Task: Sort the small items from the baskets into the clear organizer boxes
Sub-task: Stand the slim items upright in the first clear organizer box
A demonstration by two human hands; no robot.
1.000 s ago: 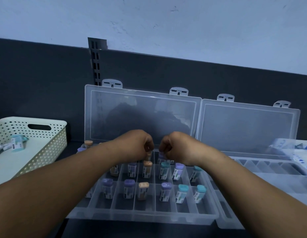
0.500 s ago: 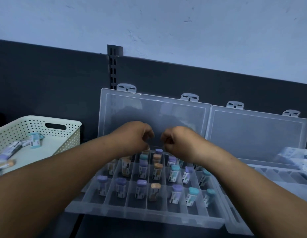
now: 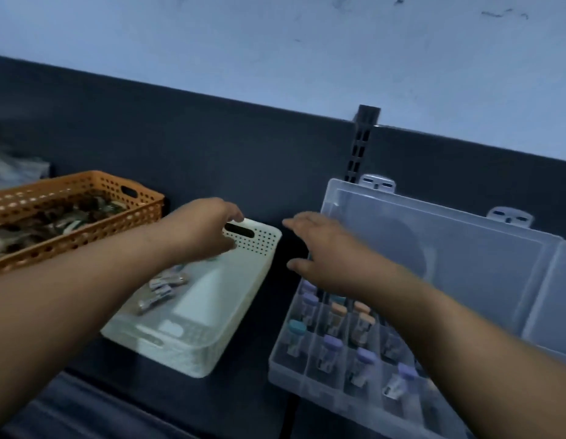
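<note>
Small capped tubes (image 3: 162,285) lie in the white plastic basket with little holes (image 3: 264,245), in the middle of the frame. More tubes with purple, orange and teal caps (image 3: 332,345) stand in the clear plastic organizer box (image 3: 284,372) at the lower right. The left hand (image 3: 205,228) is over the white basket's far end, fingers bent down; whether they hold anything cannot be told. The right hand (image 3: 326,248) is above the box's upper left corner, fingers straight and a bit apart.

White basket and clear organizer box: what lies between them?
In the head view, only a bare strip of dark tabletop separates the white basket from the clear organizer box; the right hand hovers over its far end.
</note>
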